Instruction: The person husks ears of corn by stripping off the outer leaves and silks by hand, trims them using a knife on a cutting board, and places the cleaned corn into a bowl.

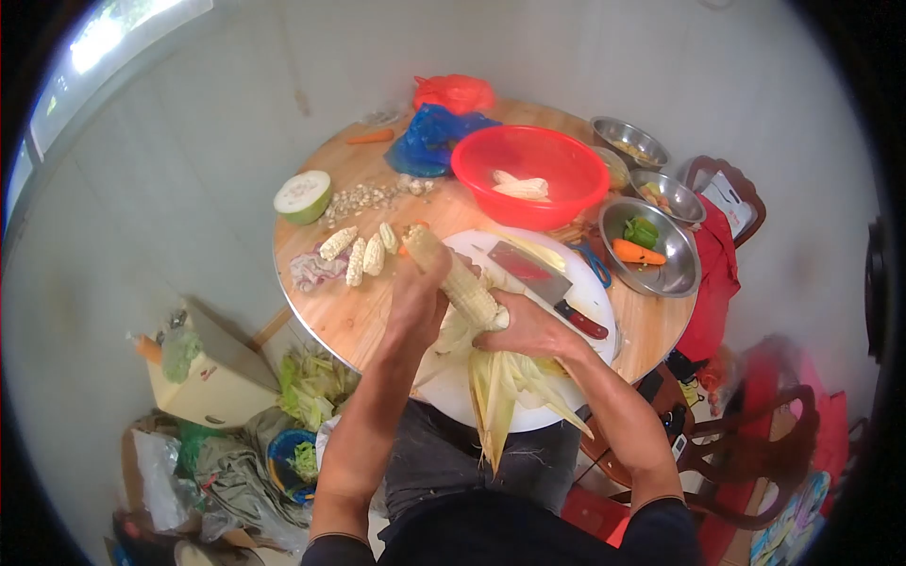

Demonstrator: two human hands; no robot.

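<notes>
Holding corn cob (469, 294) aslant above white board (599, 302), enclosing upper part in curled fingers of left hand (417, 294), clasping lower end in fingers of right hand (530, 326), with pale husk (510, 379) hanging below right palm

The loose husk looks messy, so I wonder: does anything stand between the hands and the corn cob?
Nothing visible does: the left hand and right hand both touch the cob; the husk hangs below them.
</notes>
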